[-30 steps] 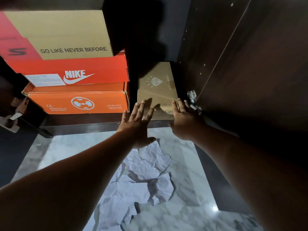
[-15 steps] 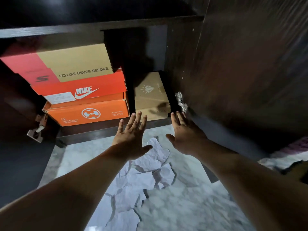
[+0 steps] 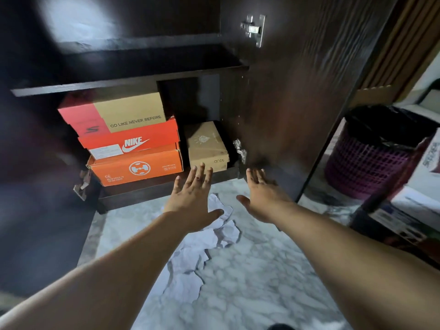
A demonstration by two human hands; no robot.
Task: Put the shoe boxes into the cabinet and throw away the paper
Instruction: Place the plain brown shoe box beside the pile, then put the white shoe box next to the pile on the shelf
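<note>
My left hand (image 3: 194,195) and right hand (image 3: 260,195) hover with fingers spread, hiding part of the crumpled white paper (image 3: 202,244) near the plain brown cardboard shoe box (image 3: 206,146).

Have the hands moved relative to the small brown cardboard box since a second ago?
Yes. Both the left hand and right hand drew back from the small brown cardboard box.
</note>
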